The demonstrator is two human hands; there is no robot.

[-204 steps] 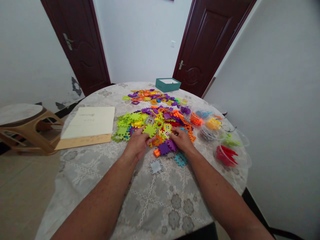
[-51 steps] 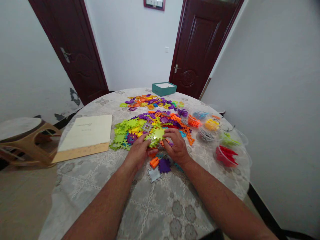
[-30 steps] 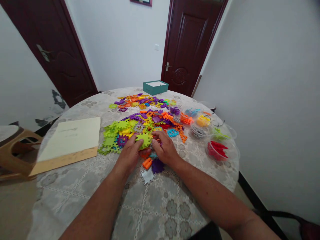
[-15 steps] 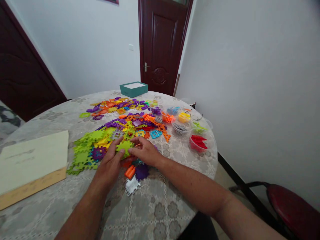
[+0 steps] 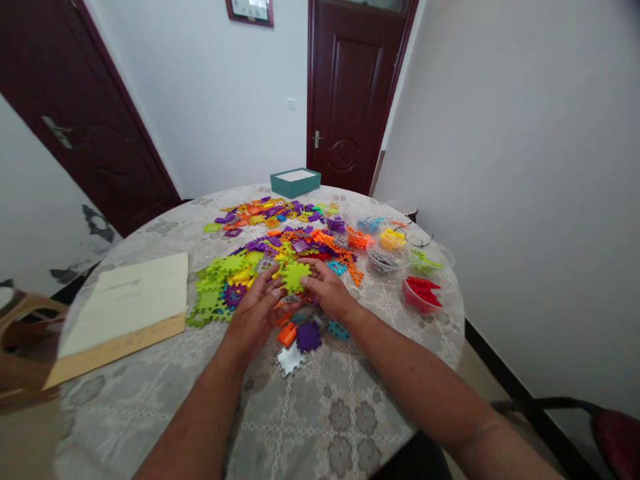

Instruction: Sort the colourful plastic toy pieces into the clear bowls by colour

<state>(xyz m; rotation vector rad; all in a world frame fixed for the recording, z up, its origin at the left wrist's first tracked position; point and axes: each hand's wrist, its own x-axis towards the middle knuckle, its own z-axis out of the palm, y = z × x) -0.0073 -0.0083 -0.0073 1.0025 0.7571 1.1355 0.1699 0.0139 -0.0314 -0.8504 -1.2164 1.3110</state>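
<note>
Over the near edge of a heap of colourful plastic pieces, my right hand [image 5: 327, 291] pinches a lime green toothed square piece [image 5: 295, 276] between thumb and fingers. My left hand [image 5: 257, 308] is just left of the piece, palm turned toward it, fingers apart and no object in them. Below the hands lie an orange piece [image 5: 287, 335], a dark purple square [image 5: 309, 337] and a white toothed piece [image 5: 291, 359]. More lime green pieces [image 5: 210, 293] are heaped to the left of my left hand.
Clear bowls of sorted pieces stand at the right, among them one with red pieces [image 5: 423, 293] and one with grey [image 5: 385, 259]. A green box [image 5: 295, 183] is at the table's far edge. A paper sheet [image 5: 140, 293] lies on the left over a brown board [image 5: 115, 347].
The view has turned left, so the scene sits further right. My left hand has let go of the lime green piece and opened; the piece is now raised in my right hand.
</note>
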